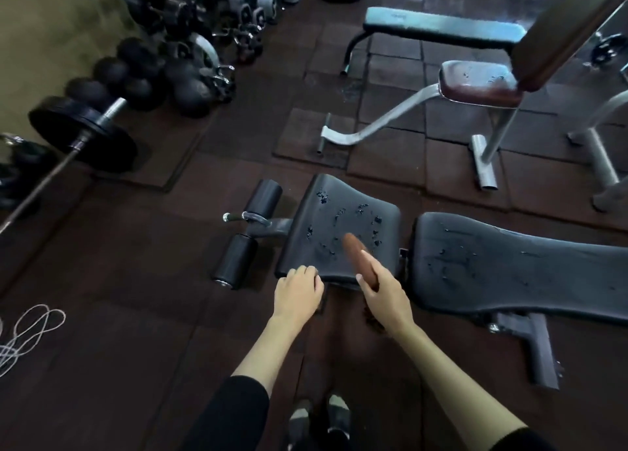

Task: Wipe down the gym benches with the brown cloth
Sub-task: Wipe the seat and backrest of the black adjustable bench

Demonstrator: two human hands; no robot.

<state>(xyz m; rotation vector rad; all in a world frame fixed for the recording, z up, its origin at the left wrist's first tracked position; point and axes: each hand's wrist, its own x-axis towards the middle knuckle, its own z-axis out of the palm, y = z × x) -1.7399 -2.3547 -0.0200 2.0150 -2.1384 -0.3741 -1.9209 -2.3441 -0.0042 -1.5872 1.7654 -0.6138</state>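
The black bench seat pad (341, 228) looks like smooth, glossy vinyl, beaded with wet droplets. Right of it, the long back pad (516, 270) has the same sheen. Left of it, the roller pads (238, 257) look matt, on a shiny metal bar (253, 216).

At frame centre the seat pad (339, 226) lies open from above, with only the right hand (384, 292) over its near right corner and the left hand (297, 289) at its near edge. Foam rollers (249, 229) crowd its left side, and the long back pad (520, 270) adjoins its right. Bare floor mat (112, 280) at lower left gives free passage.
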